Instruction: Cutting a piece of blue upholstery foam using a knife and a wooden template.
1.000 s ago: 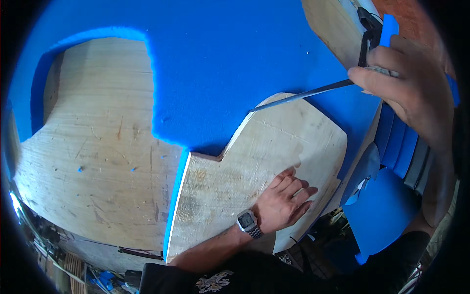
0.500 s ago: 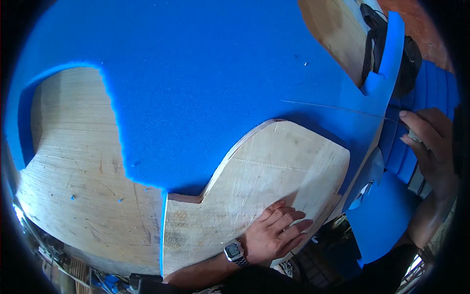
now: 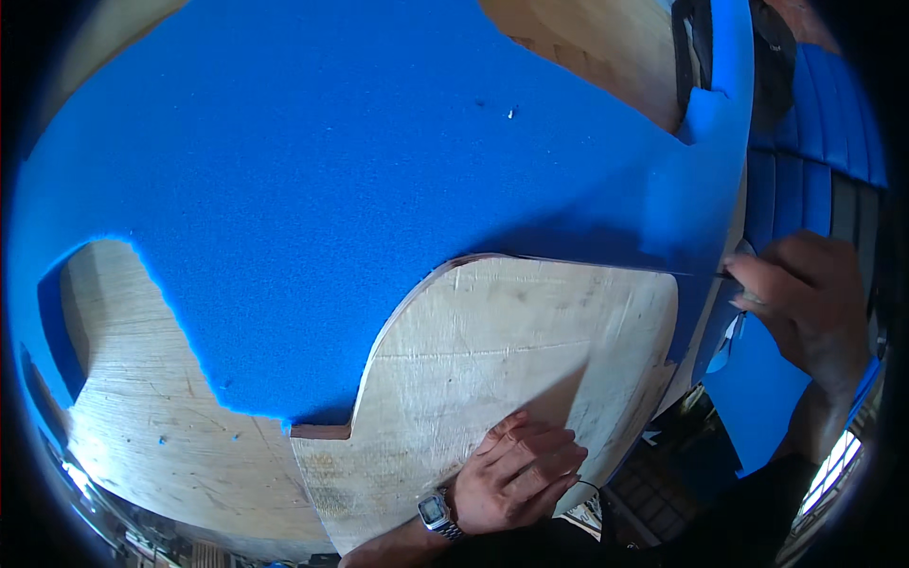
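Note:
My left hand [image 3: 521, 473], a digital watch on its wrist, rests with bent fingers on a pale plywood template [image 3: 502, 350] with a curved top and a notched left side. The template lies on a large blue foam sheet [image 3: 284, 218]. My right hand [image 3: 805, 303] is closed round the near end of a long, very thin blade [image 3: 606, 265] at the right. Its handle is mostly hidden by my fingers. The blade lies along the template's far edge, against the foam.
Beneath the foam is a wooden tabletop [image 3: 142, 379], bare where a rounded piece is cut out at left. A narrow blue foam strip [image 3: 730, 47] and a black bag [image 3: 772, 71] are at the far right. Ribbed blue padding [image 3: 824, 123] and a blue sheet [image 3: 753, 388] lie beyond the table's edge.
My right hand has brought the blade nearer, from lying across the foam to the template's far edge. My left hand stays on the template, its fingers more bent. The view has shifted.

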`<action>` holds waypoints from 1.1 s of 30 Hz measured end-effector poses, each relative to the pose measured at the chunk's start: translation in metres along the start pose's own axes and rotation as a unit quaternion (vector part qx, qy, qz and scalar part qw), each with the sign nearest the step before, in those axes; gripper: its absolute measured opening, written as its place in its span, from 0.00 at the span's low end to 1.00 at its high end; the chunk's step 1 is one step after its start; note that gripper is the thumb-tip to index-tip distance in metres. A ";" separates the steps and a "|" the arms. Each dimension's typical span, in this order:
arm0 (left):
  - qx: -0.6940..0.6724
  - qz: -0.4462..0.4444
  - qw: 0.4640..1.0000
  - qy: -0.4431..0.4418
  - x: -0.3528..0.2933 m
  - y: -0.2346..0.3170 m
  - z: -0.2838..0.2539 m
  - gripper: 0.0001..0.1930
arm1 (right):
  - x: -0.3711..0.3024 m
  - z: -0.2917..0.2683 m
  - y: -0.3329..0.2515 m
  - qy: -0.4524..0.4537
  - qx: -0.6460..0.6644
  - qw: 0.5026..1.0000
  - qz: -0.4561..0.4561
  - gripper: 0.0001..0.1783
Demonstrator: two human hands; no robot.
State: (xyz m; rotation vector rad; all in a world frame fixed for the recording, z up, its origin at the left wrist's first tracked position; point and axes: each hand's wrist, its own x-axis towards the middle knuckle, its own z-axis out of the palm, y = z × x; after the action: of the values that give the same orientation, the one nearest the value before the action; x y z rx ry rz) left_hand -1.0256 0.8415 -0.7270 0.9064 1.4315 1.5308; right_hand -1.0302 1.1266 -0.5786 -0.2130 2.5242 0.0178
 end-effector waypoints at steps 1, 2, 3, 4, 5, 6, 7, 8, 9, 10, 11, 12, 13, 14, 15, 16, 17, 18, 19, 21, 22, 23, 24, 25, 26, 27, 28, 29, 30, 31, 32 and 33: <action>0.004 -0.002 1.000 0.001 0.001 0.000 0.004 0.18 | -0.011 0.007 0.002 0.004 0.002 1.000 0.025 0.16; 0.008 -0.003 1.000 -0.003 0.002 -0.001 0.009 0.18 | -0.022 0.017 0.006 0.007 0.006 1.000 0.029 0.16; 0.008 -0.007 1.000 -0.002 0.002 -0.002 0.014 0.18 | -0.033 0.030 0.010 0.021 0.019 0.999 0.034 0.16; 0.004 -0.007 1.000 -0.001 0.005 -0.004 0.020 0.18 | -0.043 0.039 0.016 0.033 0.030 0.998 0.042 0.15; 0.005 -0.006 1.000 -0.008 0.008 -0.006 0.026 0.18 | -0.052 0.047 0.022 0.034 0.032 0.998 0.049 0.15; 0.007 -0.008 1.000 -0.009 0.011 -0.008 0.032 0.19 | -0.061 0.056 0.029 0.031 0.017 0.998 0.053 0.15; 0.008 -0.006 1.000 -0.011 0.015 -0.008 0.038 0.19 | -0.072 0.060 0.037 0.027 -0.001 0.998 0.060 0.14; 0.014 0.019 0.999 -0.029 0.021 -0.013 0.046 0.19 | -0.086 0.067 0.046 0.022 -0.002 0.997 0.073 0.14; 0.014 0.008 1.000 -0.027 0.026 -0.014 0.056 0.17 | -0.100 0.075 0.056 0.004 -0.007 0.997 0.083 0.13; 0.030 -0.008 0.999 -0.021 0.028 -0.013 0.063 0.16 | -0.110 0.086 0.068 -0.002 -0.005 0.996 0.086 0.13; 0.037 0.010 0.999 -0.008 0.035 -0.013 0.072 0.15 | -0.118 0.095 0.079 0.007 0.002 0.996 0.091 0.13; 0.027 0.018 0.999 -0.007 0.042 -0.010 0.081 0.18 | -0.124 0.102 0.091 0.003 -0.008 0.997 0.077 0.12; -0.006 0.033 0.999 -0.007 0.051 -0.012 0.089 0.20 | -0.132 0.099 0.098 -0.021 -0.030 0.997 0.069 0.11; -0.011 0.049 0.999 -0.011 0.057 -0.018 0.096 0.20 | -0.139 0.096 0.105 -0.032 -0.034 0.996 0.080 0.11; -0.025 0.057 0.998 -0.018 0.066 -0.024 0.104 0.20 | -0.147 0.091 0.111 -0.054 -0.059 0.994 0.075 0.11; -0.018 0.082 0.996 -0.014 0.082 -0.029 0.111 0.19 | -0.152 0.109 0.124 -0.061 -0.065 0.994 0.060 0.11; -0.012 0.109 0.994 -0.010 0.094 -0.035 0.120 0.19 | -0.164 0.129 0.134 -0.059 -0.054 0.995 0.062 0.11; -0.010 0.103 0.994 -0.017 0.102 -0.052 0.131 0.19 | -0.182 0.148 0.141 -0.044 -0.059 0.994 0.078 0.16; -0.008 0.100 0.995 -0.011 0.109 -0.059 0.140 0.18 | -0.193 0.161 0.148 -0.031 -0.069 0.992 0.096 0.21; -0.007 0.096 0.995 0.002 0.122 -0.073 0.158 0.18 | -0.200 0.177 0.161 -0.045 -0.049 0.991 0.114 0.23; -0.007 0.094 0.996 0.007 0.127 -0.081 0.167 0.18 | -0.205 0.186 0.167 -0.059 -0.030 0.990 0.128 0.25; -0.008 0.094 0.995 0.011 0.129 -0.083 0.175 0.18 | -0.213 0.188 0.170 -0.061 -0.029 0.988 0.135 0.25; -0.008 0.093 0.995 0.015 0.131 -0.086 0.182 0.18 | -0.222 0.193 0.173 -0.062 -0.041 0.988 0.132 0.25; -0.007 0.092 0.996 0.018 0.131 -0.088 0.190 0.18 | -0.230 0.199 0.176 -0.063 -0.051 0.988 0.129 0.25; -0.006 0.091 0.996 0.022 0.134 -0.090 0.197 0.18 | -0.237 0.204 0.180 -0.065 -0.049 0.987 0.136 0.25; -0.004 0.090 0.996 0.025 0.136 -0.092 0.204 0.18 | -0.244 0.211 0.183 -0.054 -0.023 0.988 0.141 0.25; -0.002 0.089 0.996 0.030 0.137 -0.093 0.212 0.18 | -0.252 0.217 0.186 -0.043 0.002 0.989 0.144 0.25; 0.003 0.088 0.996 0.034 0.138 -0.093 0.219 0.18 | -0.259 0.223 0.188 -0.041 0.006 0.988 0.150 0.25; 0.008 0.086 0.995 0.038 0.138 -0.093 0.225 0.18 | -0.265 0.229 0.190 -0.038 0.003 0.987 0.156 0.25; -0.002 0.087 0.995 0.043 0.139 -0.096 0.232 0.18 | -0.273 0.228 0.190 -0.048 -0.007 0.985 0.166 0.24; -0.012 0.088 0.995 0.047 0.140 -0.098 0.239 0.18 | -0.281 0.226 0.189 -0.059 -0.010 0.982 0.176 0.24; -0.025 0.087 0.995 0.051 0.140 -0.101 0.246 0.18 | -0.288 0.224 0.187 -0.070 -0.006 0.979 0.189 0.23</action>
State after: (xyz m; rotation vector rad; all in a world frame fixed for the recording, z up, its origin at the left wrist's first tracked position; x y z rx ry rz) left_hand -0.8465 1.0680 -0.8103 0.9556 1.4092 1.7573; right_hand -0.6993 1.3678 -0.6050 0.2568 2.3876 0.1930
